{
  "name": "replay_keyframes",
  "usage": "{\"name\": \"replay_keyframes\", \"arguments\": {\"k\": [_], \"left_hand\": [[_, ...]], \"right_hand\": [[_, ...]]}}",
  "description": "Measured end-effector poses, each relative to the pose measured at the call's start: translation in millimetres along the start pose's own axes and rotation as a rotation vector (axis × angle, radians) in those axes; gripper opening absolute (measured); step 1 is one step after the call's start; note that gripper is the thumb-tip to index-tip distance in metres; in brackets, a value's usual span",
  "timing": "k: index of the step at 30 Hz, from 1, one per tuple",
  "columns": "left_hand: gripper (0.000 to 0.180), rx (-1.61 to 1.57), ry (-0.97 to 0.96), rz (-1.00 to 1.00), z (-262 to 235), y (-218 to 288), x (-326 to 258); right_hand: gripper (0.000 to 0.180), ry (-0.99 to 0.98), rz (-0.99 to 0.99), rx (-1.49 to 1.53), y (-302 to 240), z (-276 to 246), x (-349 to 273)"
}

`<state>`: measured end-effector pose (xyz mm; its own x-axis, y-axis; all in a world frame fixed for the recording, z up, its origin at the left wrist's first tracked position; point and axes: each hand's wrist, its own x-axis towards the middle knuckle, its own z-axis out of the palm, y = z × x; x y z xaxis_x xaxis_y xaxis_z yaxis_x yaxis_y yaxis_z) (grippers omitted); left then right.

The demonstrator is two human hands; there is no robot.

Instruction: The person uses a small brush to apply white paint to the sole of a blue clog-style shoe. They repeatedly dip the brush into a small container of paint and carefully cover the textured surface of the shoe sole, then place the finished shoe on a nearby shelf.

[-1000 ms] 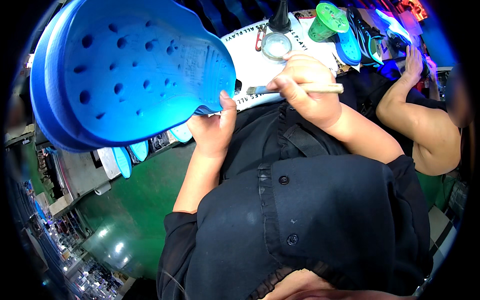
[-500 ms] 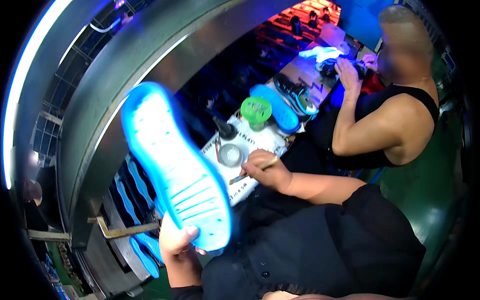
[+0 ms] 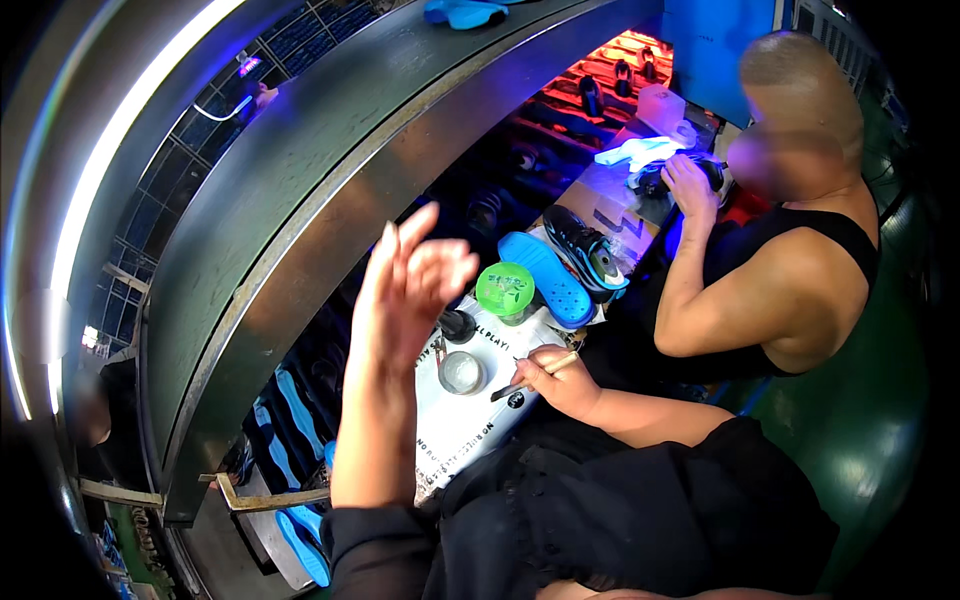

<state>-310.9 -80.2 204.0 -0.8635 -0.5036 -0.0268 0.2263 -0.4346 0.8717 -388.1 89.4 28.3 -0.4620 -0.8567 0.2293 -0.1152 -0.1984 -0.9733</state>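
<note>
My left hand (image 3: 405,290) is raised in front of the metal housing, fingers apart, with nothing in it. In my right hand (image 3: 565,382) is a small brush (image 3: 511,390), its tip pointing left over the white covered work surface (image 3: 450,430). Left of the brush tip stands a small round dish (image 3: 461,372). Behind that dish is a dark bottle (image 3: 457,325), partly hidden by my left hand. A green-lidded tub (image 3: 505,290) stands farther back. One blue shoe sole (image 3: 466,13) lies on top of the housing.
The long metal housing (image 3: 300,170) arches across the left and above the dark conveyor. Beyond the tub are a blue sole (image 3: 548,282) and a black shoe (image 3: 580,245). Several blue soles (image 3: 290,410) lie lower left. A co-worker (image 3: 790,250) sits close on the right.
The blue sole has left my left hand, which is now open and raised higher. My right hand still holds the brush. The view has shifted, showing more of the housing top.
</note>
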Motion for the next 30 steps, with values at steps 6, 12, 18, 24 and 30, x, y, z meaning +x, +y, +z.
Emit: {"name": "replay_keyframes", "arguments": {"k": [6,12,18,24,30], "left_hand": [[0.043,0.771,0.644,-0.065,-179,-88,-178],[0.067,1.780,1.179,-0.583,-276,-145,-359],[0.055,0.808,1.203,-0.437,-315,-189,-381],[0.043,0.762,1.264,-0.312,-318,-210,-382],[0.027,0.832,1.330,-0.391,-263,-232,-417]], "right_hand": [[0.032,-0.095,-0.042,-0.041,7,19,4],[0.035,-0.170,0.089,0.000,12,44,7],[0.033,-0.210,0.100,0.065,17,67,2],[0.031,-0.188,0.205,-0.055,17,76,-7],[0.033,-0.135,0.183,0.023,26,77,-11]]}}
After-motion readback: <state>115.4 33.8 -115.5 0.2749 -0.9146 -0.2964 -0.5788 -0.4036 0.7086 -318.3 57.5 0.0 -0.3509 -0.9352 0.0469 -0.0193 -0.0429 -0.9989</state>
